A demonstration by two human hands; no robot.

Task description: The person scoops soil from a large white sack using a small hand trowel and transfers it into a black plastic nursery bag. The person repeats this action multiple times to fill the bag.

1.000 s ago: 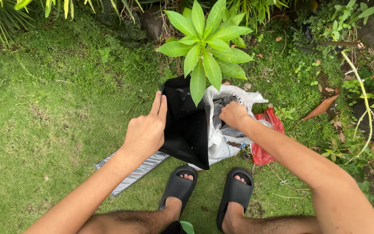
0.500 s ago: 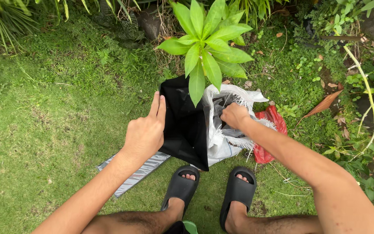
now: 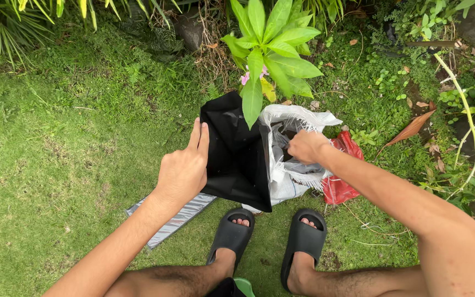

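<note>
We hold the black bag (image 3: 236, 159) upright on the grass with our left hand (image 3: 184, 170), fingers grasping its left edge. Just right of the black bag, our right hand (image 3: 307, 146) clenches inside the white sack (image 3: 287, 176).

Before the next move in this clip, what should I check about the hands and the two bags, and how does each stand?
1. Left hand grips the edge of the black bag: ok.
2. Black bag's mouth held open: cannot tell, its inside is too dark to read.
3. Right hand is at the mouth of the white woven sack: ok.
4. Right hand holds something: cannot tell, its fingers are hidden.
5. Sack stays beside the black bag, touching it: ok.
6. Plant leaves hang over the black bag's top edge: not ok.
</note>
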